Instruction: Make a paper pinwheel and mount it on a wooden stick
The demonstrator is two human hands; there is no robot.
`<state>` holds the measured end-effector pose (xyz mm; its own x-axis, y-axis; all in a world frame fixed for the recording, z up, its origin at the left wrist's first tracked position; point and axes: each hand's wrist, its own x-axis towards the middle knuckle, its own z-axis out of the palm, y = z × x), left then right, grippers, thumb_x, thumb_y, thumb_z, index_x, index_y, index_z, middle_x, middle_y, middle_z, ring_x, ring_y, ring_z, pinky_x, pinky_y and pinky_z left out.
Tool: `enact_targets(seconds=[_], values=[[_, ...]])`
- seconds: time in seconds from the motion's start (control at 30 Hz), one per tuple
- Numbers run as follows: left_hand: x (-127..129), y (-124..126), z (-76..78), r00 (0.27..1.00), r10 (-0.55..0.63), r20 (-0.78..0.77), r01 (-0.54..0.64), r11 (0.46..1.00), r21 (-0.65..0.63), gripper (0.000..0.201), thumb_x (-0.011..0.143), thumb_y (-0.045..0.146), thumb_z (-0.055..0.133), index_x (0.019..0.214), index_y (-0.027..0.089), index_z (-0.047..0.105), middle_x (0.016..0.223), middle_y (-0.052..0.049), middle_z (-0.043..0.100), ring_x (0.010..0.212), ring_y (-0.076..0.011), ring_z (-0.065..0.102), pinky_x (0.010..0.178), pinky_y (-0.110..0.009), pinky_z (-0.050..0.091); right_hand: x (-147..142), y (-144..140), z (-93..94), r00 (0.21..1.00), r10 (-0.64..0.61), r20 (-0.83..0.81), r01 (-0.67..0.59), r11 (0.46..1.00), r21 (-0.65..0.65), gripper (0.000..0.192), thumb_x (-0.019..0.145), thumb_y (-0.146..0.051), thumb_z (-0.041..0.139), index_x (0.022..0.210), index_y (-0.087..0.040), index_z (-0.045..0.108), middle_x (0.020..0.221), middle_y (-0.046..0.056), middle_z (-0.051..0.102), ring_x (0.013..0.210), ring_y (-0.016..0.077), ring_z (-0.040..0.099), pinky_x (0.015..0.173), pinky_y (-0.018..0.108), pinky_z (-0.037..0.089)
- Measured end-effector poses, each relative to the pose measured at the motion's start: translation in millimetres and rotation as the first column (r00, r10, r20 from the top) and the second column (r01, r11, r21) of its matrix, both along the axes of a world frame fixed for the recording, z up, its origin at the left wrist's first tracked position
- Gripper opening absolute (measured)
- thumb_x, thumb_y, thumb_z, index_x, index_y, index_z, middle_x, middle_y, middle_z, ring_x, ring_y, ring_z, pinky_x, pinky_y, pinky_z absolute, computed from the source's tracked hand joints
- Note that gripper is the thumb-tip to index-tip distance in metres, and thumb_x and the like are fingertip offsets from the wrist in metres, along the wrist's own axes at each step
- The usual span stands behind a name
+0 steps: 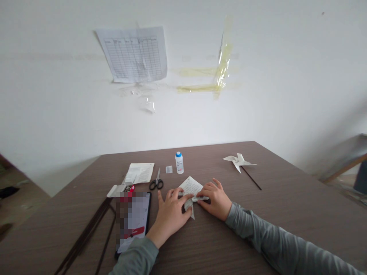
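Between my hands a printed sheet of paper (190, 185) lies on the table, cut and partly folded, with one corner pointing away from me. My left hand (172, 210) presses on its left side, thumb and fingers closed about a folded flap near the middle. From the other side my right hand (214, 199) pinches the right flap between thumb and fingers. Just beyond the paper stands a white glue bottle (179, 163) with a blue cap. A finished paper pinwheel (238, 162) on a dark stick lies to the right.
Black-handled scissors (156, 184) and a small clear piece (169, 169) lie behind my left hand. A stack of printed paper (140, 172), a phone (133, 221) and several dark sticks (86, 233) are at the left. The wall rises behind the brown table (275, 172).
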<state>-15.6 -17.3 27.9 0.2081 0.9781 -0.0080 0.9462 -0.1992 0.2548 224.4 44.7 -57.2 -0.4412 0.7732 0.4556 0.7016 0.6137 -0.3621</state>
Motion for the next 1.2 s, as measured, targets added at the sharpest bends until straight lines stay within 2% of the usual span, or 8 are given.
enact_targets(seconds=[0.23, 0.4, 0.53, 0.77, 1.2], values=[[-2, 0, -2.9, 1.000, -0.009, 0.007, 0.009, 1.000, 0.007, 0.055, 0.114, 0.026, 0.083, 0.166, 0.044, 0.093, 0.181, -0.015, 0.081, 0.177, -0.0523, 0.067, 0.153, -0.104, 0.026, -2, -1, 5.3, 1.000, -0.020, 0.018, 0.021, 0.998, -0.057, 0.012, 0.106, -0.030, 0.097, 0.113, -0.039, 0.100, 0.116, 0.006, 0.099, 0.126, 0.0417, 0.092, 0.149, 0.079, 0.050], [-3, -1, -9.3, 1.000, -0.001, -0.004, 0.001, 0.999, 0.035, 0.063, 0.115, 0.024, 0.083, 0.174, 0.045, 0.087, 0.179, -0.014, 0.082, 0.176, -0.0482, 0.069, 0.154, -0.100, 0.030, -2, -4, 9.2, 0.999, -0.020, 0.034, 0.023, 0.996, -0.082, 0.014, 0.108, -0.028, 0.095, 0.118, -0.036, 0.101, 0.120, 0.007, 0.100, 0.129, 0.0407, 0.091, 0.151, 0.080, 0.047], [-2, -1, -6.5, 1.000, -0.005, -0.015, 0.005, 1.000, 0.016, 0.060, 0.115, 0.023, 0.082, 0.171, 0.045, 0.089, 0.182, -0.016, 0.081, 0.177, -0.0494, 0.067, 0.153, -0.101, 0.030, -2, -4, 8.6, 0.999, -0.016, 0.032, 0.019, 0.997, -0.079, 0.016, 0.108, -0.025, 0.094, 0.119, -0.035, 0.101, 0.121, 0.007, 0.101, 0.129, 0.0416, 0.092, 0.150, 0.081, 0.047], [-1, 0, -0.2, 1.000, 0.001, -0.007, -0.001, 1.000, 0.003, 0.057, 0.113, 0.027, 0.086, 0.166, 0.047, 0.093, 0.180, -0.015, 0.082, 0.177, -0.0519, 0.067, 0.152, -0.102, 0.030, 0, 1, -1.2, 1.000, 0.006, 0.010, -0.006, 1.000, -0.014, 0.015, 0.107, -0.030, 0.094, 0.115, -0.041, 0.099, 0.116, 0.007, 0.100, 0.123, 0.0415, 0.092, 0.147, 0.082, 0.052], [-1, 0, 1.0, 0.999, -0.021, -0.035, 0.021, 1.000, -0.014, 0.058, 0.117, 0.025, 0.083, 0.171, 0.044, 0.090, 0.185, -0.016, 0.079, 0.180, -0.0517, 0.066, 0.153, -0.103, 0.026, 1, 0, 0.5, 1.000, 0.009, -0.006, -0.010, 0.998, -0.057, 0.015, 0.108, -0.030, 0.093, 0.117, -0.040, 0.100, 0.118, 0.008, 0.100, 0.126, 0.0429, 0.092, 0.149, 0.086, 0.049]])
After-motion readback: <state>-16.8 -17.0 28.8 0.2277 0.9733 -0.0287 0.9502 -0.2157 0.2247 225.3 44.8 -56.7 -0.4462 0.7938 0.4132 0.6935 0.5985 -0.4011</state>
